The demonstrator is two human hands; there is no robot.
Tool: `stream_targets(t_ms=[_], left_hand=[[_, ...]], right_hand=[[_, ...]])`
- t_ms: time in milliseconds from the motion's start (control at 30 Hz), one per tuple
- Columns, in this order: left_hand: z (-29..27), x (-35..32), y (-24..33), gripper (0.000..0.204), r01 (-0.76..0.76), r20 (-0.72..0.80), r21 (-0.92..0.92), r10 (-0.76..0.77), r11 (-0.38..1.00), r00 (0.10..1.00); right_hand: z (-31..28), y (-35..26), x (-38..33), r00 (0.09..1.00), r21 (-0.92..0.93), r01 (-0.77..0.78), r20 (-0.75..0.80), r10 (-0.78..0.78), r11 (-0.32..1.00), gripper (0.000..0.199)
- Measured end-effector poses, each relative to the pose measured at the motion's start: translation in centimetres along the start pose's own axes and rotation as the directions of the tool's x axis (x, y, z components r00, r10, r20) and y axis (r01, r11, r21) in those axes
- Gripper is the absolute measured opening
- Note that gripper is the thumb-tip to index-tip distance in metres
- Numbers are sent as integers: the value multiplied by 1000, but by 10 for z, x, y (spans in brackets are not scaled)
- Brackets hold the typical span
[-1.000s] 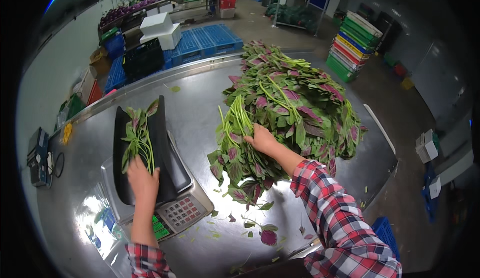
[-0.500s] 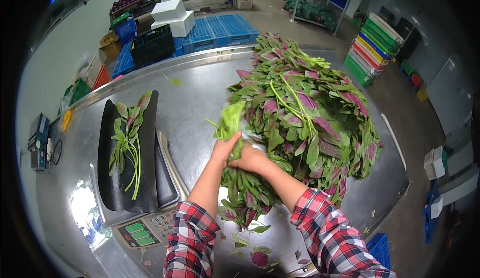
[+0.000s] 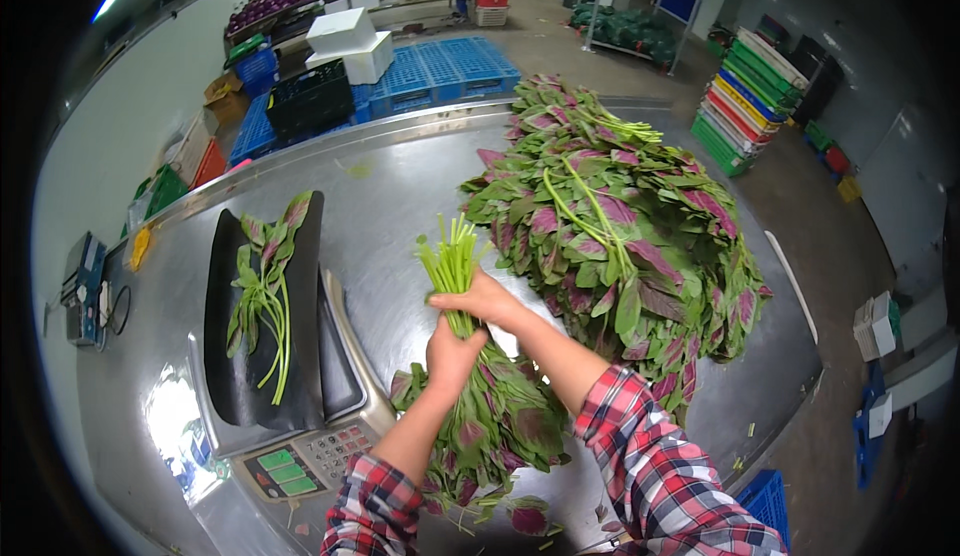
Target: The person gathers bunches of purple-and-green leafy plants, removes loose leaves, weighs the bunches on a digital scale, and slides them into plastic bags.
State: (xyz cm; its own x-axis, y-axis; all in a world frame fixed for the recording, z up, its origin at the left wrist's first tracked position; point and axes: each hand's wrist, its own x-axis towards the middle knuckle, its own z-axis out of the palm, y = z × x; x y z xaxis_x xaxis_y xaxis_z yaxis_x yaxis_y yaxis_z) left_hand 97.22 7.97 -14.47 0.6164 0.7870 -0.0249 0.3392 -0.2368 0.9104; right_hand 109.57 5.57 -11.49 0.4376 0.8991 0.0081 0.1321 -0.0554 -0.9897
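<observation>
- My left hand (image 3: 455,358) and right hand (image 3: 484,299) grip the leafy bunch (image 3: 500,421), fingers wrapped around its stems.
- It has just shifted away from the heap (image 3: 640,226), over the table (image 3: 390,176), so it now seems one separate bundle.

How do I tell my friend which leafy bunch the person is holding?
Find the big shiny metal table, then look between the scale on the left and the huge leafy pile on the right. There, the left hand and right hand hold one bunch. Unlike the pile or the few stems in the black tray, it's held, pale stem ends poking out past both hands.
</observation>
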Motion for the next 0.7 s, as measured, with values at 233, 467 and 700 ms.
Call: stream_targets(t_ms=[233, 467, 700], left_hand=[[-64, -18, 38, 87, 41, 227, -468, 75, 883, 971], [-54, -32, 26, 77, 423, 451, -890, 187, 171, 873], [-55, -57, 25, 32, 602, 596, -739, -121, 304, 794]], right_hand=[[12, -76, -39, 994, 284, -114, 28, 110, 952, 26], [14, -112, -52, 970, -165, 83, 240, -41, 983, 36], [-113, -87, -33, 769, -933, -268, -357, -530, 239, 74]])
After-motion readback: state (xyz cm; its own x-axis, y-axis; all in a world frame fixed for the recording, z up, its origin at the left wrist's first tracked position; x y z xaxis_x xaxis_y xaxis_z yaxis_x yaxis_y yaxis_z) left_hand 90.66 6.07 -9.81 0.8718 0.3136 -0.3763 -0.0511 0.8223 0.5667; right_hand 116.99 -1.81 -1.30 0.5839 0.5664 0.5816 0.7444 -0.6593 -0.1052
